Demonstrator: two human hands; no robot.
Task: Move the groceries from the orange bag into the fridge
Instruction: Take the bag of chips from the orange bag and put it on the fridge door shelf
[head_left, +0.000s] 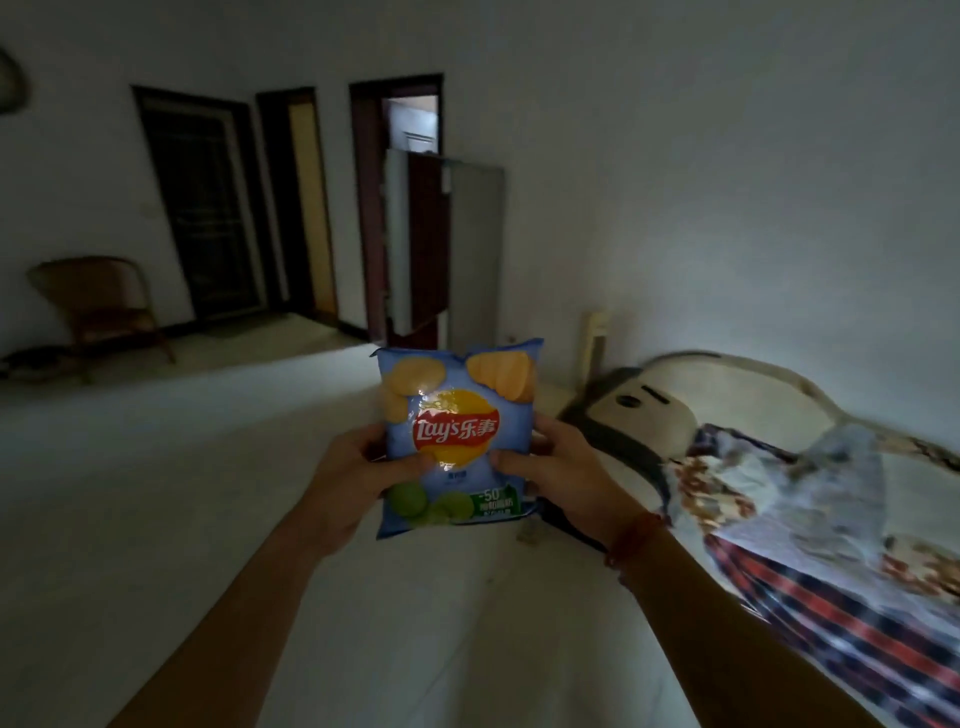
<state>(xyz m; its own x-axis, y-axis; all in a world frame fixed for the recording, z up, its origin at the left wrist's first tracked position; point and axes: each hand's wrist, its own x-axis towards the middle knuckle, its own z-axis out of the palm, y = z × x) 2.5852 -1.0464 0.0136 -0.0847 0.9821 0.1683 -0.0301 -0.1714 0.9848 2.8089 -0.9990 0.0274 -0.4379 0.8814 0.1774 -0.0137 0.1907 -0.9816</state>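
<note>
Item: one crisp packet, pale blue, glossy, air-filled, held upright in front of us. Holders: left hand and right hand, each gripping a side edge of the packet, thumb laid across the front, remaining fingers wrapped behind; neither hand carries anything else. Destination: the fridge, a tall grey cabinet against the far wall, well apart from the packet, its door apparently standing ajar, though the gloom leaves us unsure. Source: the orange bag, not in view. Surroundings: pale floor between us and the fridge; bed with a checked blanket on the right; wicker chair far left. Hazards, as we judge them: too firm a squeeze from both sides could crush the contents or burst the seam; the slick film could slide out of a loosened grip; the room is dim, so a misplaced step near the bed during the crossing could jolt the packet; a door less open than it looks would demand freeing one hand
</note>
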